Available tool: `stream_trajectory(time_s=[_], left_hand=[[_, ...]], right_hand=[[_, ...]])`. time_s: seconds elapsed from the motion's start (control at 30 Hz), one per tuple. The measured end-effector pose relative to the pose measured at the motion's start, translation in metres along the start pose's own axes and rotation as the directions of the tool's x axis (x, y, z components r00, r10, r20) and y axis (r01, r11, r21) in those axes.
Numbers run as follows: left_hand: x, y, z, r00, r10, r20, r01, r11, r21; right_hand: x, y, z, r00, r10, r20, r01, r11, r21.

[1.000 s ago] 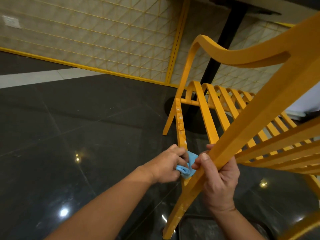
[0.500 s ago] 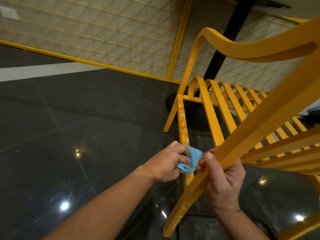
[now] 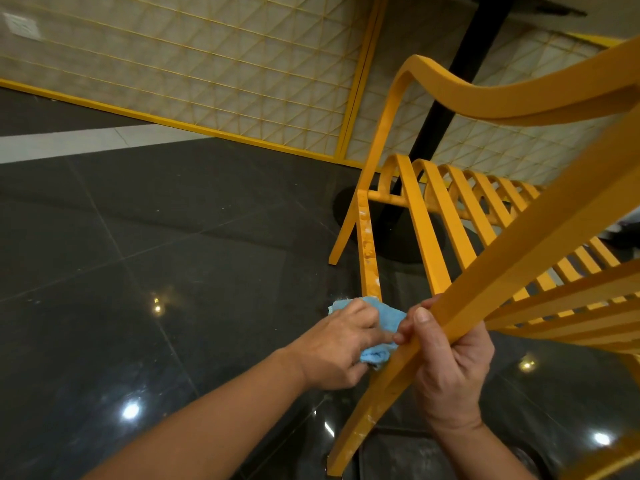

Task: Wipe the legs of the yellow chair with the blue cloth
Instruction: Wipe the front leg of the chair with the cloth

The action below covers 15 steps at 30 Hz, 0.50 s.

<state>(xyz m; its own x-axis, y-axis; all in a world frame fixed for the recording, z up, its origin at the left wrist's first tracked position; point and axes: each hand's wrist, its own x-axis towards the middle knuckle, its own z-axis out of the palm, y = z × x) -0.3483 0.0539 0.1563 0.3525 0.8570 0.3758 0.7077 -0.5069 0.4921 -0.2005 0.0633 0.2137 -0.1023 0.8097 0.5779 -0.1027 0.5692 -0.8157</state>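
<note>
1. The yellow chair (image 3: 519,251) is tipped toward the camera, so its frame fills the right side of the view and its curved slats (image 3: 460,202) fan away behind it
2. One long leg (image 3: 375,403) runs on a slant from the bottom centre up to the right; its lower end shows pale scuffs
3. The right hand (image 3: 450,365) is wrapped round this slanted leg from below, fingers curled behind it and the thumb (image 3: 420,317) laid along its near face
4. The left hand (image 3: 337,348) comes in from the lower left with its fingers curled over the blue cloth (image 3: 389,317), which is bunched into a wad
5. The cloth sits at the bottom of a second, more upright leg (image 3: 367,258), just beside the slanted leg and between the two hands; one fold shows above the knuckles and another below the palm
6. That upright leg has whitish marks and worn patches along its face above the cloth
7. Whether the cloth wraps fully round the leg cannot be told, since the hand covers it
8. The floor (image 3: 173,271) is dark glossy tile with bright light spots reflected in it
9. Behind stands a pale wall panel (image 3: 207,64) with a yellow lattice and yellow trim
10. A black post (image 3: 450,81) rises behind the chair to a table (image 3: 554,6) at the top edge
</note>
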Motion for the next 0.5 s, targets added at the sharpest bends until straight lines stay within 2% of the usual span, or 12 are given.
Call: stream_trajectory(time_s=[0.17, 0.3, 0.4, 0.5], left_hand=[[-0.001, 0.001, 0.010, 0.995, -0.096, 0.008, 0.096, 0.994, 0.054], [0.006, 0.007, 0.011, 0.975, -0.201, 0.094, 0.196, 0.979, 0.062], [0.005, 0.012, 0.014, 0.972, -0.195, 0.133, 0.186, 0.980, 0.074], [0.001, 0.016, 0.015, 0.965, -0.185, 0.186, 0.150, 0.971, 0.188]], right_hand=[[0.001, -0.001, 0.001, 1.000, 0.011, 0.003, -0.011, 1.000, 0.001], [0.000, -0.001, 0.001, 1.000, 0.014, -0.003, -0.014, 1.000, 0.004], [0.000, -0.002, 0.000, 1.000, 0.024, -0.011, -0.024, 1.000, 0.005], [0.001, -0.005, 0.001, 0.999, 0.042, -0.015, -0.042, 0.999, -0.010]])
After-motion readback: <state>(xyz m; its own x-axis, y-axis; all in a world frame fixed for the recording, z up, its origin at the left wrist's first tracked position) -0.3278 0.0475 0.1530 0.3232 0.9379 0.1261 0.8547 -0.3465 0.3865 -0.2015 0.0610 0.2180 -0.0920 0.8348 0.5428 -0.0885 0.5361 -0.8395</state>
